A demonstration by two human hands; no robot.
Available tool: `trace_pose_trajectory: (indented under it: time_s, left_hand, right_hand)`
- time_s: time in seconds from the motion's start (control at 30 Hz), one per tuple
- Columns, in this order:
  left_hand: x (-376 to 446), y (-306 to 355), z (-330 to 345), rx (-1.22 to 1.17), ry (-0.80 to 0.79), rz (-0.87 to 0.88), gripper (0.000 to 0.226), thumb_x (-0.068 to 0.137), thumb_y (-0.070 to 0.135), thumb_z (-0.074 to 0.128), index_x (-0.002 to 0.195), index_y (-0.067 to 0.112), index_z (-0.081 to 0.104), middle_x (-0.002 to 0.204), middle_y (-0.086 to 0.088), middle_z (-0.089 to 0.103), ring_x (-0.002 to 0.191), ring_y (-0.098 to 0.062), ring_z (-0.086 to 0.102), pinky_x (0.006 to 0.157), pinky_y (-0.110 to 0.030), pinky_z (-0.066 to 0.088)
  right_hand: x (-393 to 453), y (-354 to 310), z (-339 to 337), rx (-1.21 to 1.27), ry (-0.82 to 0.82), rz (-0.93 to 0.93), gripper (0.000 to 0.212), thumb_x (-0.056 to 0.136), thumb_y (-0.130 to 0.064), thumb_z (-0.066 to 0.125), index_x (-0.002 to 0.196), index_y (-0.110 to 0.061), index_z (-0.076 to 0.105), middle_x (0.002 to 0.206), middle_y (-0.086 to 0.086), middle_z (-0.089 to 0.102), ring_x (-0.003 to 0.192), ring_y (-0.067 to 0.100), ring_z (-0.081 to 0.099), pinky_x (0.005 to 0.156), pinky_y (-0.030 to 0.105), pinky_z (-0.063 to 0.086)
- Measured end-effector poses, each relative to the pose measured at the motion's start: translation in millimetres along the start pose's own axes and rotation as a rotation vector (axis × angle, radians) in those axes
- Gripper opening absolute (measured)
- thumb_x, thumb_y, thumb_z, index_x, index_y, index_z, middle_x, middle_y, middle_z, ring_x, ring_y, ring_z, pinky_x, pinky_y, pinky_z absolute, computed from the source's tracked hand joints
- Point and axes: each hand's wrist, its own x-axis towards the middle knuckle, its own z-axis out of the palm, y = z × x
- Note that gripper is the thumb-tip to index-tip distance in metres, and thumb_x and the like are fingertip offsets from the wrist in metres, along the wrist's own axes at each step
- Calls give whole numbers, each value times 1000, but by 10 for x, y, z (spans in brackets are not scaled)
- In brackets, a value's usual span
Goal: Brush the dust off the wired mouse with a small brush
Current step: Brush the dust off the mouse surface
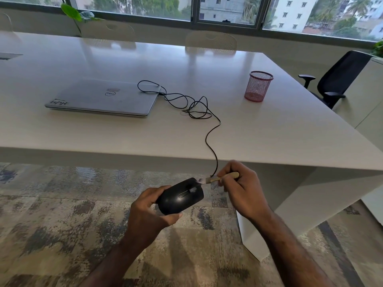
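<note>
Wired mouse (180,196) held in the air in front of the table edge, over the carpet, not resting on anything. Left hand (147,210) grips it from the tail end, thumb under the near side, fingers curled round the far side. Long axis runs from lower left (tail, in the palm) to upper right (button end, pointing at the right hand). Right hand (240,189) sits just beside that front end, fingers pinching the wooden handle of the small brush (219,179); bristles touch the mouse's front edge near where the cable (209,139) leaves. Judgement: brushing is under way at the nose; the next strokes likely need to travel back along the axis toward the left palm, over the scroll wheel. Farther off, the cable climbs onto the table (290,141) and loops toward the closed laptop (103,98); a red mesh pen cup (258,86) stands well apart to the right.
</note>
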Motion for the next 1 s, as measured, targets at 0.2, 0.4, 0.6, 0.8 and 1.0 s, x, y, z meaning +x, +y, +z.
trace_pose_trajectory:
  time_s: [0.2, 0.4, 0.6, 0.8, 1.0]
  left_hand:
    - [4, -3, 5, 17, 2, 33, 79, 46, 6, 97, 113, 34, 67, 107, 14, 66, 100, -6, 62, 79, -10, 46]
    - [-1, -39, 20, 26, -11, 48, 79, 46, 8, 98, 116, 30, 69, 108, 14, 66, 102, -8, 63, 81, -10, 46]
    - [6, -38, 8, 24, -3, 51, 79, 45, 7, 98, 115, 30, 69, 107, 13, 66, 101, -7, 62, 80, -9, 46]
    - [9, -44, 21, -17, 12, 24, 79, 46, 6, 97, 112, 39, 68, 106, 18, 65, 101, -6, 62, 79, -7, 44]
    - [-1, -52, 15, -51, 17, -1, 80, 46, 4, 97, 108, 44, 67, 108, 20, 65, 101, -5, 62, 79, -7, 45]
  right_hand:
    - [62, -57, 70, 258, -8, 67, 15, 81, -3, 53, 75, -10, 66, 67, 12, 67, 58, 29, 56, 51, 38, 45]
    - [110, -31, 108, 4, -18, 121, 20, 90, -4, 54, 77, -15, 65, 69, 11, 69, 59, 21, 53, 55, 39, 44]
    - [82, -148, 77, 79, 31, 71, 11, 80, -15, 54, 75, -14, 64, 67, 11, 68, 58, 36, 53, 53, 54, 48]
    - [68, -129, 67, 39, -21, 107, 16, 83, -18, 56, 70, -13, 64, 64, 10, 67, 59, 21, 55, 57, 48, 49]
    - [27, -97, 18, 33, 52, 59, 17, 87, -10, 56, 72, -11, 63, 65, 12, 65, 56, 18, 51, 51, 39, 44]
